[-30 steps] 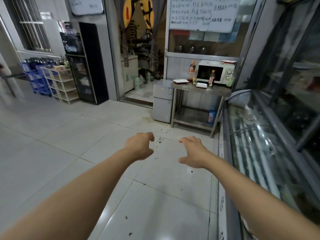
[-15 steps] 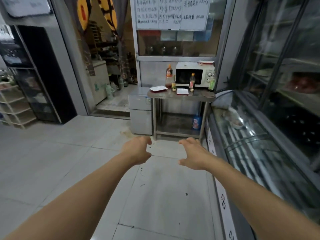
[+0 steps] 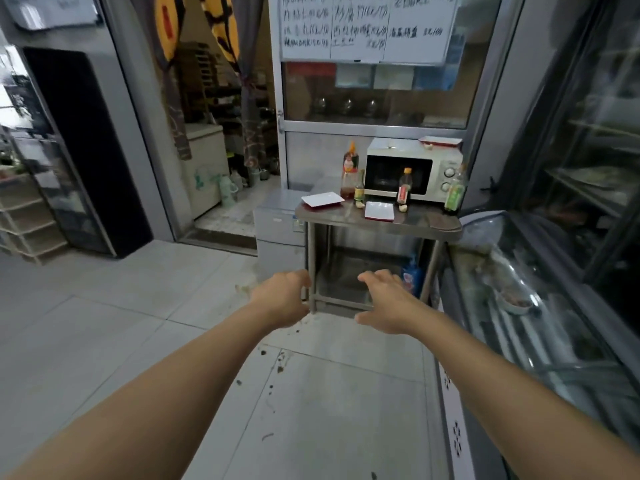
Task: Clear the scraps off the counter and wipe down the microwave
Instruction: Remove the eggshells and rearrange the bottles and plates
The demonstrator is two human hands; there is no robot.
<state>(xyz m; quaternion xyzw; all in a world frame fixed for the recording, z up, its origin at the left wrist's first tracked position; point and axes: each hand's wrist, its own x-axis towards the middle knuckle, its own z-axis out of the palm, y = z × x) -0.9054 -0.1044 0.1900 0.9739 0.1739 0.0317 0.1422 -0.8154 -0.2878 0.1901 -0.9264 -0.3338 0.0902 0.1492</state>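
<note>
A white microwave (image 3: 446, 161) with a dark door stands at the back of a steel counter (image 3: 332, 215) ahead of me. Two white plates (image 3: 322, 199) (image 3: 379, 211) lie on the counter, with small pale scraps (image 3: 402, 208) near the bottles. A red-rimmed tray (image 3: 440, 141) sits on top of the microwave. A dark cloth-like patch (image 3: 441, 221) lies at the counter's right end. My left hand (image 3: 282, 299) and my right hand (image 3: 384, 301) are held out in front of me over the floor, fingers loosely bent, holding nothing, well short of the counter.
Sauce bottles (image 3: 350, 174) (image 3: 403, 187) (image 3: 454, 192) stand in front of and beside the microwave. A glass display freezer (image 3: 540, 306) runs along the right. A small grey cabinet (image 3: 277, 223) adjoins the counter's left side. An open doorway (image 3: 221, 133) lies to the left. The tiled floor (image 3: 138, 323) is spotted.
The view has moved forward and swung left to right, so the counter and microwave are nearer and more central. Both hands stay outstretched and hold nothing.
</note>
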